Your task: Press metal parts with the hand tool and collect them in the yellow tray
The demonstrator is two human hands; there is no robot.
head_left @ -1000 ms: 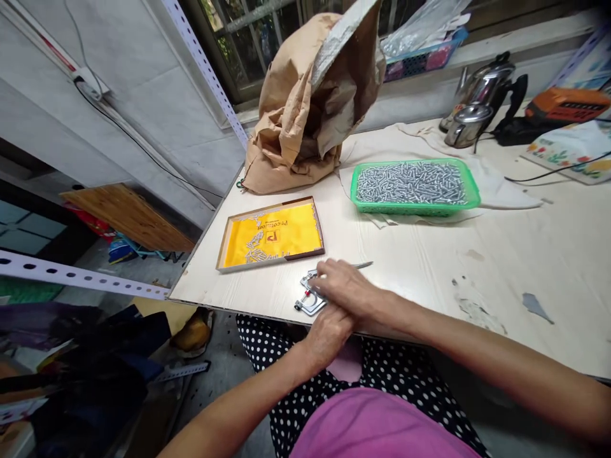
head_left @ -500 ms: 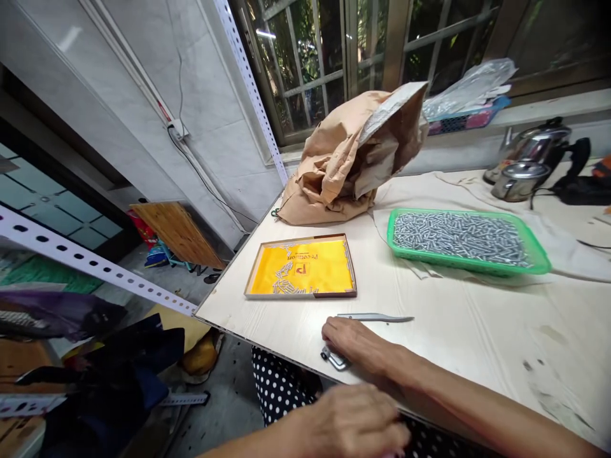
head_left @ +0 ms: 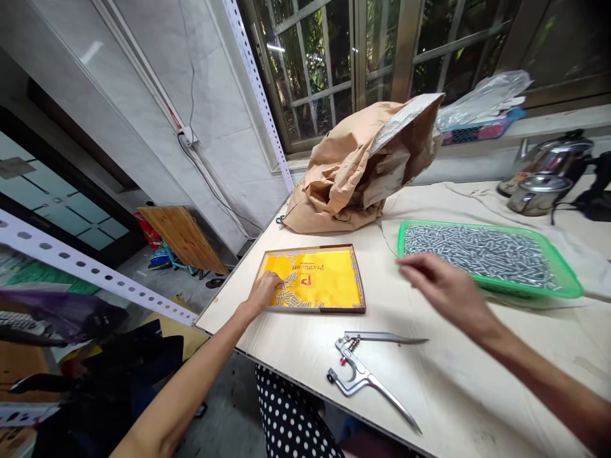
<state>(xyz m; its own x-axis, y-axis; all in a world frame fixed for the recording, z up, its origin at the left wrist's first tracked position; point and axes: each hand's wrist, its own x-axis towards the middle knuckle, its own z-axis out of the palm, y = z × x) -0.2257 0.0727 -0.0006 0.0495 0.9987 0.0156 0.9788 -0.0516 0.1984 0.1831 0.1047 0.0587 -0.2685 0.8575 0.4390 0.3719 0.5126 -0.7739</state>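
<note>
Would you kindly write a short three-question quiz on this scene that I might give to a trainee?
1. Multiple choice: where is the left hand?
A) On the paper sack
B) At the shallow yellow-bottomed box
C) At the kettle

2. True or false: the right hand is clear of the metal pliers lying on the table.

3. Fill in the blank: the plastic tray full of small metal pieces is coloured ____.

Key:
1. B
2. True
3. green
</note>
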